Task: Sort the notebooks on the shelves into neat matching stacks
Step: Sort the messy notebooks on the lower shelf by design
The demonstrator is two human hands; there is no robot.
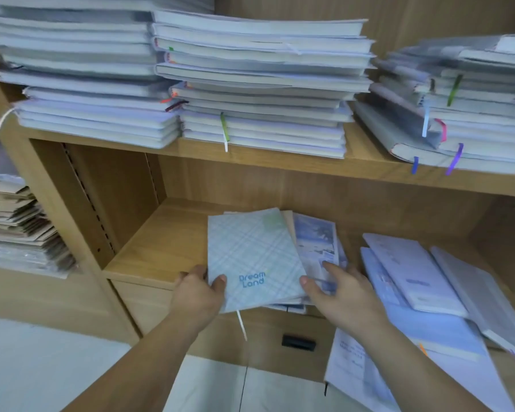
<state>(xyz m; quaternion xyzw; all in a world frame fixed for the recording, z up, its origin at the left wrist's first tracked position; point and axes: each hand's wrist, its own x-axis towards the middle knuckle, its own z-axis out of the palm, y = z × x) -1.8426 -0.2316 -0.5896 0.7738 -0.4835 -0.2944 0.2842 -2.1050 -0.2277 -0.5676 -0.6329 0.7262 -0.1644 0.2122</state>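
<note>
Squareness matters here: while the left hand (198, 288) grips the plaid Dream Land notebook (250, 254) by its near left corner and the right hand (339, 289) lies with fingers (329, 267) straight across the picture-cover notebook (314, 236) beneath, at the front edge of the lower shelf (149, 251), align edges before lifting.

1. The left hand (197, 292) is bare, with a short-cut thumbnail.
2. The right hand (341, 288) is bare too, its nails also short.
3. The left forearm (137, 361) and right forearm (414, 361) are bare as far as I can see.
</note>
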